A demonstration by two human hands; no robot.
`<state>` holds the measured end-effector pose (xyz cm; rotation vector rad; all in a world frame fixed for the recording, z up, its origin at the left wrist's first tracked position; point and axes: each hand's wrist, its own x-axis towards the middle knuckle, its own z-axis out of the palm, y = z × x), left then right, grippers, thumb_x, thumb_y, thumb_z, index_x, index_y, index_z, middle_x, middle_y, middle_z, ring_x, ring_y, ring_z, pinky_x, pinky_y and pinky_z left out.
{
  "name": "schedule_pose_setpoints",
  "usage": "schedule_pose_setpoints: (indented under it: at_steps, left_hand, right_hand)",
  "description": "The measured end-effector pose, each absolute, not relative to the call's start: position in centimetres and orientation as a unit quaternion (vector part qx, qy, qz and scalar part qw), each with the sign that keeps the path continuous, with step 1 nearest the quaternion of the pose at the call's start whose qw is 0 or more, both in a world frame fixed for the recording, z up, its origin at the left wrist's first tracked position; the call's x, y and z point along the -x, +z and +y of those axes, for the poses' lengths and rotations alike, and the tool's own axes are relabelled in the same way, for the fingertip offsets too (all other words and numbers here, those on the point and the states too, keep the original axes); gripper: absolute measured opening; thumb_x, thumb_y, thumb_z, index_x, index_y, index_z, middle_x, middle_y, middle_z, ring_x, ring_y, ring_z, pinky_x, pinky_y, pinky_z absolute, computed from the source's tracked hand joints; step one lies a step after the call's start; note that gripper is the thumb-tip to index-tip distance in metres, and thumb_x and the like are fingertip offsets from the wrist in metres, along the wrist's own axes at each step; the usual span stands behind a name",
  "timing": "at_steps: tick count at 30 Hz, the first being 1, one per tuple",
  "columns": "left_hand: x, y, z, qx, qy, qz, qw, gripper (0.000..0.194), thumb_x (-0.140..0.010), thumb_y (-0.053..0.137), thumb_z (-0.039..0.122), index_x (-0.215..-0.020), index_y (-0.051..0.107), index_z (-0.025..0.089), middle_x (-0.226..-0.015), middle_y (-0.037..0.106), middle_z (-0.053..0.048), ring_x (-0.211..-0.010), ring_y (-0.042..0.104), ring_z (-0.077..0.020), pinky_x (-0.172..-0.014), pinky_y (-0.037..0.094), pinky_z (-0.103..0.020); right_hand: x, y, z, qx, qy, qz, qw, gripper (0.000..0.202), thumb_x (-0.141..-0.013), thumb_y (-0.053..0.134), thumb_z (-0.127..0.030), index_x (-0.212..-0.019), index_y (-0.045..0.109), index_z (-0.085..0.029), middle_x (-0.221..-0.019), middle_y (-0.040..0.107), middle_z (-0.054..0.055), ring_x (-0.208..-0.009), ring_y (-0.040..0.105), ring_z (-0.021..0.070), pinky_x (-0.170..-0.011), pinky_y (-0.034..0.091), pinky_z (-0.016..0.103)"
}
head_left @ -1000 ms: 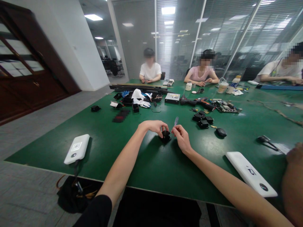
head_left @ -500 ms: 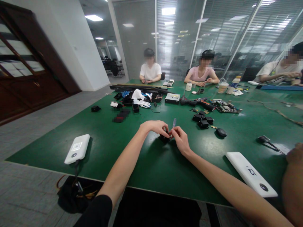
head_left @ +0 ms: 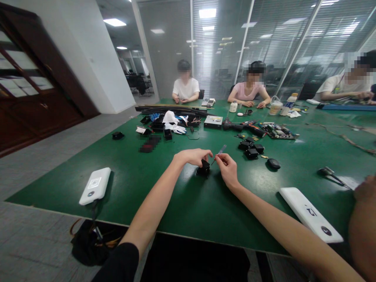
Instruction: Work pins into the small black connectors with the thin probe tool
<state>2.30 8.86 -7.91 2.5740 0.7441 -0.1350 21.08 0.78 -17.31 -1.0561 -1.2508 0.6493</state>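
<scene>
On the green table (head_left: 164, 176) sits a small black block-shaped part (head_left: 203, 168), just below the fingers of my left hand (head_left: 196, 156). My left hand is closed on this part from above and behind. To its right, my right hand (head_left: 227, 168) pinches a slim screwdriver with a clear handle (head_left: 222, 149). The handle leans up and to the right, and the thin shaft points down-left toward the black part, with a small gap between them.
Several black blocks (head_left: 251, 149) and a round black object (head_left: 273, 164) lie right of my hands. White power banks (head_left: 95, 186) flank my arms. Gloves (head_left: 176, 128), a power drill (head_left: 235, 125) and a circuit board (head_left: 277, 130) lie beyond. People sit opposite; someone's arm shows at right.
My right hand has moved slightly right, away from the black part. The screwdriver has gone from nearly upright to tilted right. More of the black part shows.
</scene>
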Motion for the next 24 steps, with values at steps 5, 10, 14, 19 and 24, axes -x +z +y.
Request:
schedule_pose_setpoints:
  at_steps: [5, 10, 14, 19, 24]
  left_hand:
    - [-2.2, -7.79, 8.79, -0.93, -0.058, 0.283, 0.229, 0.07, -0.075, 0.07, 0.017, -0.14, 0.044, 0.023, -0.125, 0.069, -0.005, -0.11, 0.066, -0.0208, -0.086, 0.049, -0.026]
    - [-2.06, -7.73, 8.77, -0.931, -0.062, 0.279, 0.228, 0.069, -0.076, 0.07, 0.019, -0.14, 0.044, 0.024, -0.125, 0.069, -0.005, -0.109, 0.066, -0.0213, -0.083, 0.049, -0.027]
    - [-2.05, -7.67, 8.69, -0.93, -0.06, 0.278, 0.231, 0.068, -0.076, 0.071, 0.02, -0.139, 0.045, 0.023, -0.125, 0.069, -0.005, -0.109, 0.066, -0.0215, -0.083, 0.048, -0.027]
    - [-2.09, -7.58, 8.67, -0.929, -0.065, 0.281, 0.23, 0.067, -0.076, 0.071, 0.02, -0.138, 0.046, 0.024, -0.125, 0.069, -0.004, -0.11, 0.066, -0.0212, -0.085, 0.048, -0.026]
    - [-2.04, -7.84, 8.93, -0.93, -0.059, 0.279, 0.229, 0.066, -0.077, 0.071, 0.021, -0.138, 0.047, 0.025, -0.126, 0.069, -0.004, -0.11, 0.065, -0.0208, -0.084, 0.048, -0.026]
  right_hand:
    - [-20.85, -17.64, 0.76, 0.457, 0.284, -0.56, 0.63, 0.03, -0.087, 0.07, -0.049, -0.099, 0.07, -0.021, -0.099, 0.074, 0.008, -0.093, 0.07, 0.0254, -0.083, 0.055, 0.037]
    - [-20.78, -17.82, 0.9, 0.456, 0.285, -0.565, 0.626, 0.029, -0.087, 0.071, -0.048, -0.099, 0.071, -0.021, -0.099, 0.075, 0.008, -0.092, 0.07, 0.025, -0.081, 0.055, 0.036]
    - [-20.72, -17.84, 0.9, 0.458, 0.284, -0.569, 0.621, 0.031, -0.087, 0.071, -0.048, -0.1, 0.071, -0.02, -0.099, 0.075, 0.008, -0.091, 0.07, 0.0247, -0.08, 0.055, 0.035]
    - [-20.74, -17.83, 0.88, 0.457, 0.284, -0.574, 0.617, 0.03, -0.088, 0.071, -0.048, -0.101, 0.072, -0.021, -0.098, 0.075, 0.008, -0.091, 0.07, 0.0239, -0.08, 0.054, 0.034]
    - [-20.87, -17.96, 1.14, 0.469, 0.274, -0.577, 0.61, 0.032, -0.085, 0.073, -0.05, -0.096, 0.072, -0.02, -0.092, 0.075, 0.007, -0.083, 0.068, 0.0224, -0.076, 0.053, 0.033]
